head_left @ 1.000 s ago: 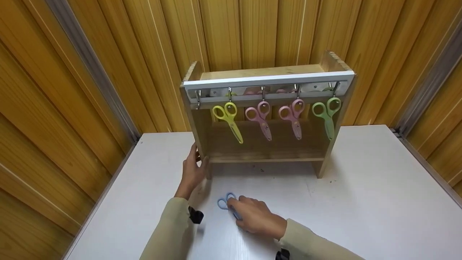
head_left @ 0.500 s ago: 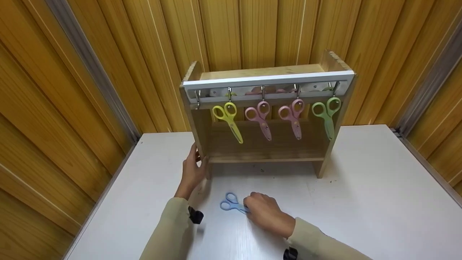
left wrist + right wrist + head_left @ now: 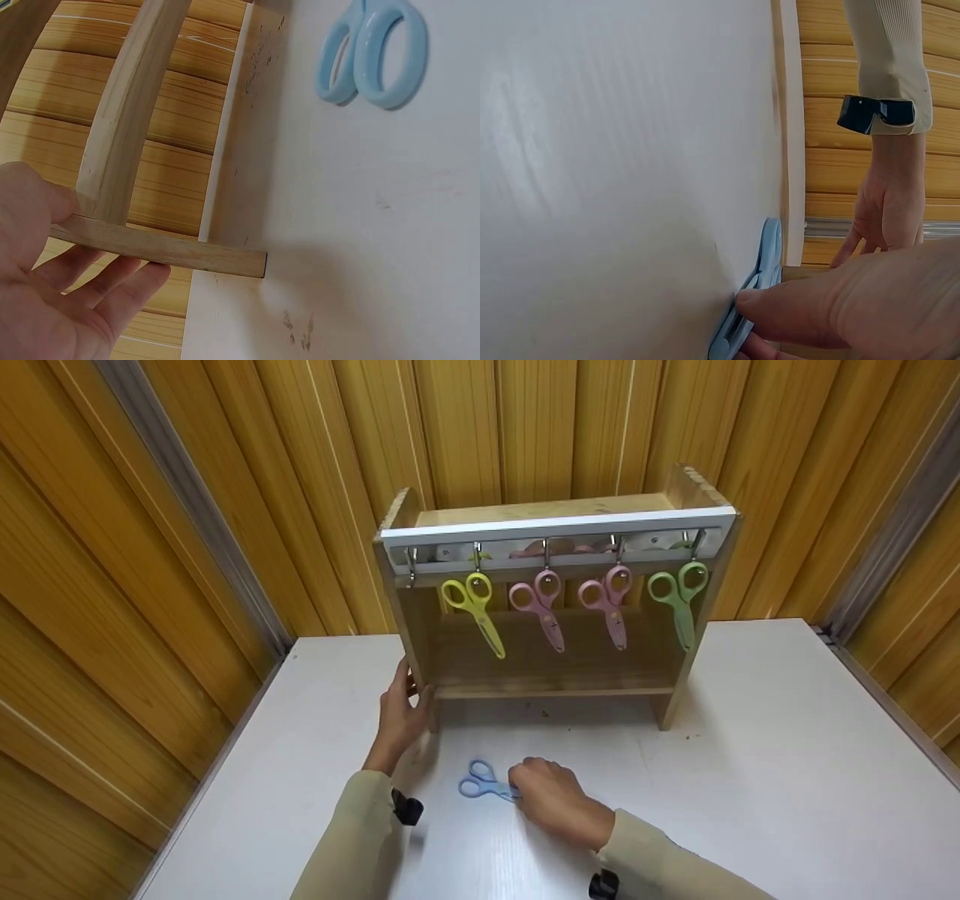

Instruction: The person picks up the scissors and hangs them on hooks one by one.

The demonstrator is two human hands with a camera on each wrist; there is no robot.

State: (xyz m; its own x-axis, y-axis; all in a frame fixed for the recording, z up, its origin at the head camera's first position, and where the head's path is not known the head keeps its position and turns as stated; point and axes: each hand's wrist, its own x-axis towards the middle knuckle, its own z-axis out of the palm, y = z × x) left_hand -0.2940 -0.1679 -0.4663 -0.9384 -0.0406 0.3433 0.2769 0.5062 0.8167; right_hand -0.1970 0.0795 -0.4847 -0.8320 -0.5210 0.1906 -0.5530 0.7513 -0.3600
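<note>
A pair of blue scissors (image 3: 480, 784) lies at the front of the white table, finger loops toward the left. My right hand (image 3: 556, 799) pinches them by the blade end; in the right wrist view the thumb (image 3: 787, 304) presses on the blades. The blade tips are hidden under that hand. At the lower left of a wooden rack (image 3: 555, 692), my left hand (image 3: 401, 720) grips the side panel (image 3: 172, 249), thumb on one face and fingers on the other. Yellow scissors (image 3: 480, 611), two pink pairs and green scissors (image 3: 681, 600) hang from the rack's hooks.
The leftmost hook (image 3: 411, 566) holds no scissors. Behind the rack stands a wood-patterned wall (image 3: 536, 435), with more panels on both sides. Small dark specks lie on the white table (image 3: 787, 750) around the rack's feet.
My right hand has shifted right, from near the loops to the blade end. The blue scissors have turned so their loops point left. My left hand and the rack have stayed still.
</note>
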